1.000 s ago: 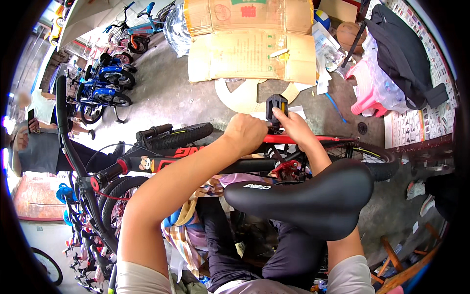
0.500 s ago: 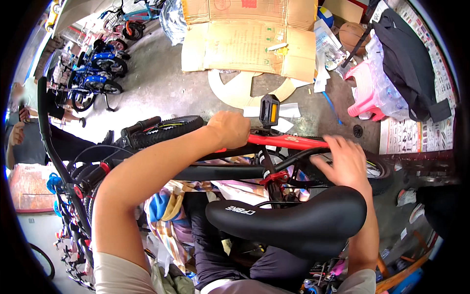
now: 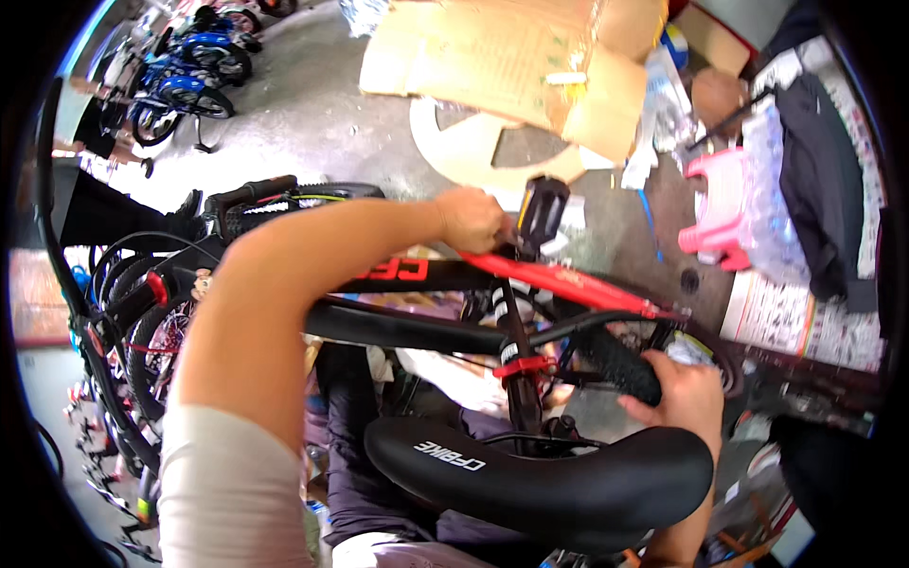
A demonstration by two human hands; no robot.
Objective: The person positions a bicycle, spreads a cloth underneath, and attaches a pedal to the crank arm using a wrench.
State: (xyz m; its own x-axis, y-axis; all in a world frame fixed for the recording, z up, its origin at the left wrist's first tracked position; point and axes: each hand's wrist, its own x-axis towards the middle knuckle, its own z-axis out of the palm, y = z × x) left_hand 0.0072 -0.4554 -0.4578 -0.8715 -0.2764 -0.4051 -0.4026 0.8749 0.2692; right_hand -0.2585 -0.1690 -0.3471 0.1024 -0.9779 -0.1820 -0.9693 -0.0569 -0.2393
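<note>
Head view: black saddle (image 3: 549,473) nearest, long axis left-right. My right hand (image 3: 684,402), just behind it, has its fingers wrapped round the rear tyre (image 3: 620,364). Red-black frame (image 3: 530,276) runs left-right; my left hand (image 3: 471,220) is closed at the pedal (image 3: 541,210). Cardboard (image 3: 511,66) on the floor beyond.

My bare left hand (image 3: 471,220), my bare right hand (image 3: 684,398), no gloves, no rings, no watch, my long bare left arm, a short light grey cloth sleeve (image 3: 232,492) at my shoulder, my dark trousers (image 3: 355,426) down below
</note>
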